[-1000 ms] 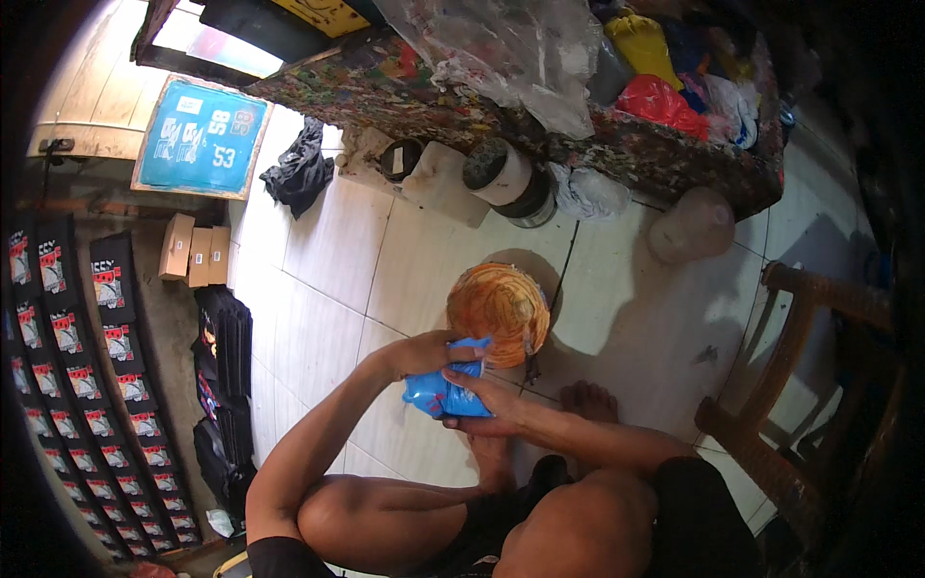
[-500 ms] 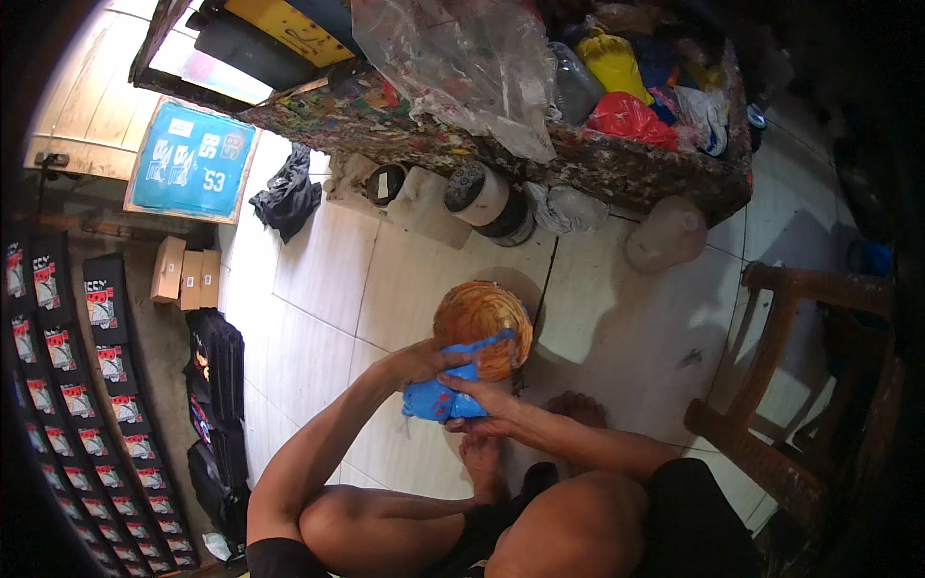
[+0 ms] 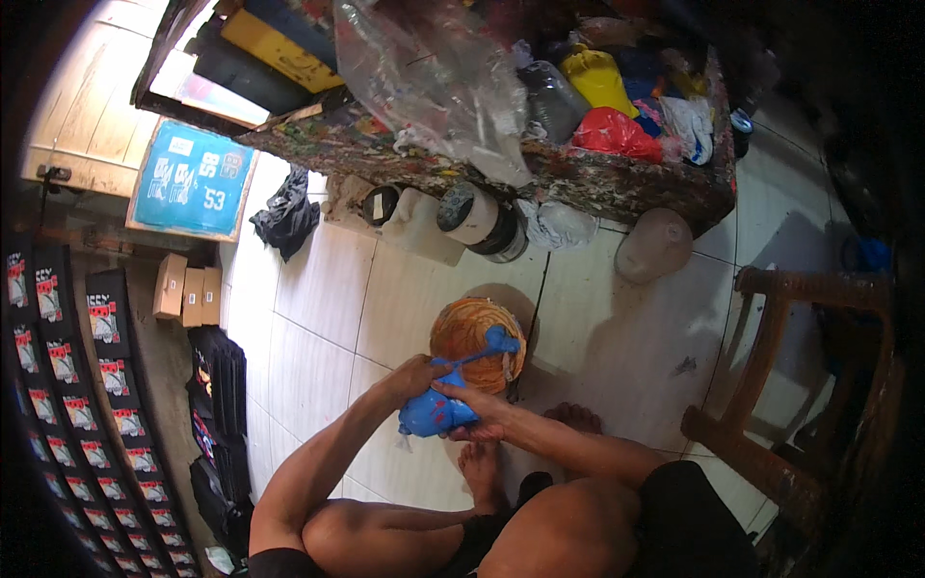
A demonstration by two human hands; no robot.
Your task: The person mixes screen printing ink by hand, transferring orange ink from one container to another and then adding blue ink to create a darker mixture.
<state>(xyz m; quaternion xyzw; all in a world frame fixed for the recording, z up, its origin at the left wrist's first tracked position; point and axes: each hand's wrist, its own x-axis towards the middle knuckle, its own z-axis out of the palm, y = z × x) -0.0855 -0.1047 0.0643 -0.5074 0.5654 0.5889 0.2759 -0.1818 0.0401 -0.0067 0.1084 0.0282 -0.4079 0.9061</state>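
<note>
Blue plastic drew my attention in the head view: a bulging bag (image 3: 436, 414) hung low over the pale tiled floor (image 3: 395, 299), just on the body side of a round, orange-streaked tub (image 3: 456, 335). I saw the left hand (image 3: 417, 378) pinching its upper end and the right hand (image 3: 477, 407) pressed around its side. A strand of blue paste (image 3: 498, 341) stretched from it into the tub.
</note>
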